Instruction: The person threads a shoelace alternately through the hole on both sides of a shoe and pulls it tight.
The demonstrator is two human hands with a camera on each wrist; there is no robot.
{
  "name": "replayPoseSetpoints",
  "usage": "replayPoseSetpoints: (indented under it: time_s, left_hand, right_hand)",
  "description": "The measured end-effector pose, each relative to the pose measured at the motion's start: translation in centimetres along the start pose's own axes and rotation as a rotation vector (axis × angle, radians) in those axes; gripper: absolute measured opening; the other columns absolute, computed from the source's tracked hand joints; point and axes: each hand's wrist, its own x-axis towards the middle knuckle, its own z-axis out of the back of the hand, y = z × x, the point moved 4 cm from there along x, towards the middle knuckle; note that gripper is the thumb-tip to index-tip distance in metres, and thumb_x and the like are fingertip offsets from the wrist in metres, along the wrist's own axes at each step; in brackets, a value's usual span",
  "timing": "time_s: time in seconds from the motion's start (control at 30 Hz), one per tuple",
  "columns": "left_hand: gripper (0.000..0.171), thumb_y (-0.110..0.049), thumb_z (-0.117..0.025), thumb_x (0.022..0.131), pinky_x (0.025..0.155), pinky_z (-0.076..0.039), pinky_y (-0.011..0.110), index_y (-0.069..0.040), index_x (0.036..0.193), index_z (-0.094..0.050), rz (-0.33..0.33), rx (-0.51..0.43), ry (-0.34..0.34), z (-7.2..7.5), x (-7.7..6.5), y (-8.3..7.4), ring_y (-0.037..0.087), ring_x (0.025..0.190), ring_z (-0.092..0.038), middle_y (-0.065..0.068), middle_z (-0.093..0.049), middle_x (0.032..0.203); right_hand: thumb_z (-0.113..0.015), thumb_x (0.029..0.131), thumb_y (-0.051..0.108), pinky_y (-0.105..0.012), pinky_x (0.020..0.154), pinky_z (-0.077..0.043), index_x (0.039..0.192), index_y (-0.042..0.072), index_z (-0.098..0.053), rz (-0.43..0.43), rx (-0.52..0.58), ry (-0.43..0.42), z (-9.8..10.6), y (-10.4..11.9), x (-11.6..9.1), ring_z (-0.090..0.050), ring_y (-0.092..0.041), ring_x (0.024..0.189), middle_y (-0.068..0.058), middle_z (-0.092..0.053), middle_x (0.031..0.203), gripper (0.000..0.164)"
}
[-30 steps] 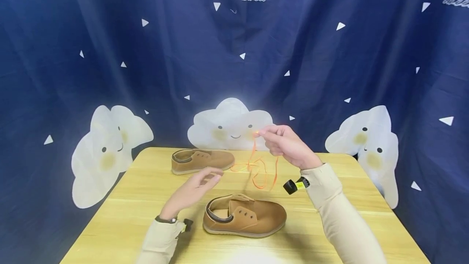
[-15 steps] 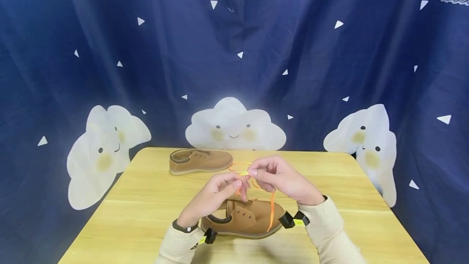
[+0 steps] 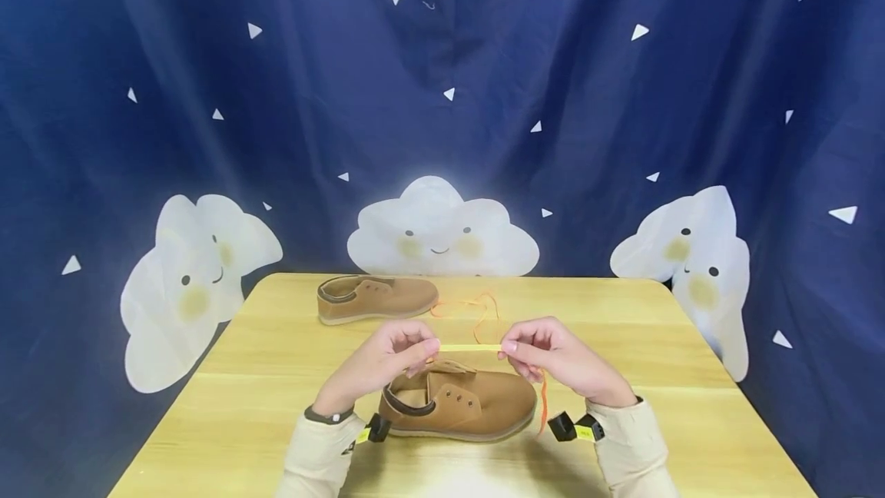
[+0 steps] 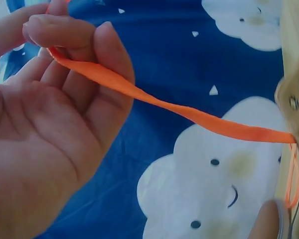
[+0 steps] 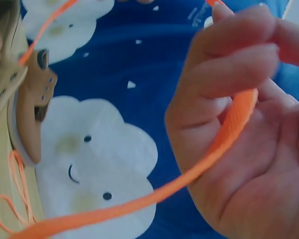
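Note:
An orange flat shoelace (image 3: 470, 347) is stretched level between the two hands, looking yellowish there in the head view. My left hand (image 3: 380, 360) pinches one part of it between thumb and fingers; in the left wrist view the lace (image 4: 189, 115) also runs across the curled fingers. The right hand (image 3: 563, 360) pinches it on the other side, and a length hangs down past those fingers; the right wrist view shows this lace (image 5: 154, 194) trailing from the hand. Just below both hands stands a brown shoe (image 3: 498, 406), toe to the right, its eyelets bare.
A second brown shoe (image 3: 387, 298) stands at the back left of the wooden table (image 3: 242, 406). Loose lace loops lie on the table beside its toe. Behind the table hangs a blue curtain (image 3: 442, 129) with cloud faces.
My right hand has come down and nearer with the lace. The left hand, loose and without lace earlier, has risen to meet it and now pinches the lace, which is drawn straight between both.

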Motion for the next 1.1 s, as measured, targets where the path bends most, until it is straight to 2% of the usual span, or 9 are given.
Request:
replayPoseSetpoints:
  time_s: [0.13, 0.23, 0.4, 0.5, 0.63, 0.8, 0.93, 1.0, 1.1]
  left_hand:
    - [0.022, -0.017, -0.056, 0.107, 0.048, -0.038, 0.021, -0.008, 0.09, -0.066, 0.049, 0.078, 0.011, 0.6, -0.2, 0.4, 0.001, 0.053, -0.041, 0.0, -0.045, 0.063]
    - [0.021, -0.02, -0.058, 0.106, 0.05, -0.04, 0.022, -0.011, 0.09, -0.068, 0.084, 0.135, 0.006, 1.0, -0.4, 0.6, 0.001, 0.054, -0.041, -0.006, -0.046, 0.065]
    - [0.02, -0.021, -0.059, 0.106, 0.055, -0.044, 0.023, -0.011, 0.091, -0.069, 0.12, 0.18, -0.013, 1.9, -0.8, 1.2, 0.005, 0.057, -0.045, 0.005, -0.049, 0.066]
    - [0.021, -0.021, -0.059, 0.106, 0.058, -0.048, 0.025, -0.011, 0.09, -0.069, 0.128, 0.199, -0.017, 2.3, -0.9, 1.7, 0.008, 0.059, -0.049, 0.01, -0.054, 0.07]
    - [0.021, -0.023, -0.06, 0.105, 0.061, -0.054, 0.028, -0.014, 0.089, -0.07, 0.147, 0.22, -0.02, 2.8, -1.2, 2.1, 0.005, 0.061, -0.053, 0.002, -0.062, 0.078]
    - [0.02, -0.025, -0.061, 0.105, 0.062, -0.053, 0.027, -0.018, 0.088, -0.071, 0.149, 0.24, -0.028, 3.4, -1.6, 2.1, 0.003, 0.057, -0.049, -0.003, -0.066, 0.082]
    - [0.018, -0.026, -0.062, 0.104, 0.063, -0.049, 0.023, -0.018, 0.092, -0.072, 0.149, 0.254, 0.004, 2.8, -1.4, 2.0, 0.001, 0.063, -0.05, -0.005, -0.064, 0.081]
    - [0.019, -0.026, -0.062, 0.104, 0.064, -0.046, 0.022, -0.017, 0.094, -0.073, 0.139, 0.269, 0.049, 1.9, -1.0, 1.9, 0.001, 0.068, -0.049, -0.007, -0.06, 0.077]
    - [0.023, -0.028, -0.061, 0.105, 0.057, -0.039, 0.018, -0.013, 0.093, -0.074, 0.116, 0.273, 0.135, 0.0, -0.1, 1.9, -0.001, 0.061, -0.042, -0.011, -0.052, 0.071]
  right_hand:
    - [-0.054, 0.106, 0.009, -0.033, 0.046, -0.044, 0.096, -0.001, -0.068, 0.004, -0.045, -0.002, 0.8, -0.5, -0.3, -0.048, -0.021, 0.051, -0.021, -0.048, 0.063, 0.02]
    - [-0.055, 0.106, 0.009, -0.03, 0.05, -0.048, 0.094, -0.001, -0.068, -0.018, -0.059, -0.017, 1.7, -1.0, -0.8, -0.052, -0.018, 0.054, -0.022, -0.05, 0.065, 0.02]
    - [-0.055, 0.106, 0.009, -0.029, 0.061, -0.056, 0.094, 0.0, -0.068, -0.055, -0.086, 0.006, 3.0, -2.1, -1.7, -0.06, -0.018, 0.06, -0.023, -0.057, 0.072, 0.02]
    - [-0.055, 0.105, 0.008, -0.033, 0.068, -0.06, 0.096, -0.001, -0.068, -0.065, -0.115, 0.039, 3.6, -2.9, -2.3, -0.067, -0.019, 0.067, -0.025, -0.063, 0.076, 0.018]
    - [-0.057, 0.103, 0.005, -0.034, 0.078, -0.063, 0.097, -0.003, -0.069, -0.092, -0.141, 0.104, 4.3, -3.8, -3.3, -0.071, -0.017, 0.077, -0.028, -0.067, 0.084, 0.016]
    - [-0.063, 0.098, 0.002, -0.026, 0.081, -0.06, 0.094, 0.006, -0.077, -0.074, -0.292, 0.217, 4.9, -4.5, -4.3, -0.07, -0.004, 0.085, -0.017, -0.077, 0.089, 0.015]
    - [-0.066, 0.1, 0.011, -0.025, 0.083, -0.059, 0.098, 0.009, -0.08, -0.063, -0.385, 0.266, 4.6, -4.7, -4.1, -0.07, -0.002, 0.091, -0.011, -0.08, 0.096, 0.014]
    - [-0.066, 0.101, 0.018, -0.025, 0.086, -0.058, 0.105, 0.006, -0.079, -0.087, -0.396, 0.255, 3.9, -4.6, -3.5, -0.07, -0.003, 0.096, -0.013, -0.079, 0.104, 0.018]
    - [-0.064, 0.103, 0.025, -0.026, 0.091, -0.058, 0.118, 0.005, -0.076, -0.103, -0.387, 0.219, 2.2, -4.1, -2.3, -0.071, -0.007, 0.103, -0.016, -0.077, 0.115, 0.027]
